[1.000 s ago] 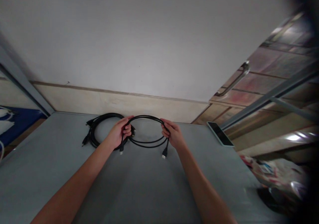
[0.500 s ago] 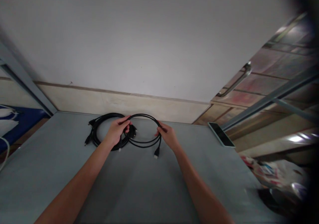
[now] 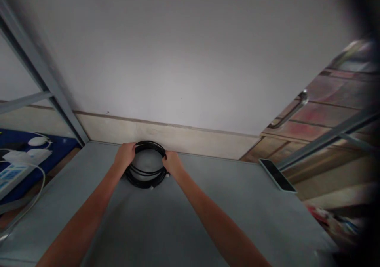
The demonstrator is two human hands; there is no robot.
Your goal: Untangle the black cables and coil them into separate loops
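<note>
Grip closed on both sides — left hand near 10 o'clock, right hand near 3 — of the black cable coil at the surface's 11 o'clock, likely light, springy, best pinched across every loop.

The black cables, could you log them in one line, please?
left hand: holding black cables; right hand: holding black cables; phone: on table

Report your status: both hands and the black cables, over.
Left hand, right hand holding black cable coils at opposite sides. Phone at right, out of the way.
</note>
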